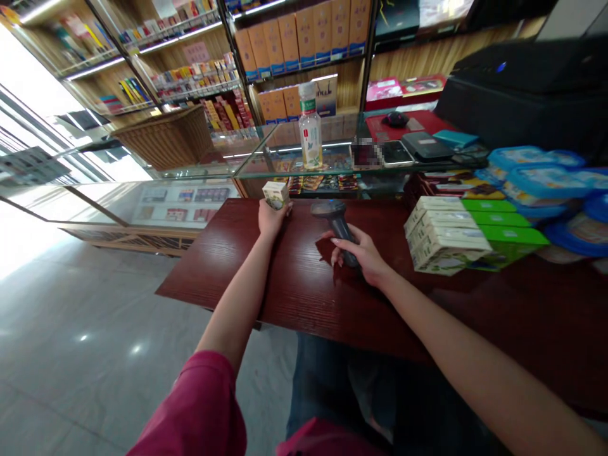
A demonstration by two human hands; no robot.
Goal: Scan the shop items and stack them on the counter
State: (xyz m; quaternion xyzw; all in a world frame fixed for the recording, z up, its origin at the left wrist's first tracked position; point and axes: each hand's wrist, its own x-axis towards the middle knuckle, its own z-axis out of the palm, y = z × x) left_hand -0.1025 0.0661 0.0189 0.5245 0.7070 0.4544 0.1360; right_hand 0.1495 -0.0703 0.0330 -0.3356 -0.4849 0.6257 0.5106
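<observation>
Near the far edge of the dark wooden table (pixel 304 297), my left hand (pixel 272 218) is closed around a small white and green carton (pixel 275 191). My right hand (pixel 358 253) grips the handle of a dark grey barcode scanner (pixel 338 221), its head tilted up and facing left toward the carton. A gap of bare tabletop lies between the two hands. To the right of the scanner stand stacked white cartons (pixel 441 244) with a green print, and bright green boxes (pixel 506 231) sit right beside them.
A clear bottle (pixel 310 130) stands on the glass counter (pixel 266 166) behind the table. A phone (pixel 397 153), a black mouse (pixel 396 119) and a dark flat device (pixel 426 147) lie farther right. Blue-lidded tubs (pixel 546 180) crowd the right side. A wicker basket (pixel 164 139) is at back left.
</observation>
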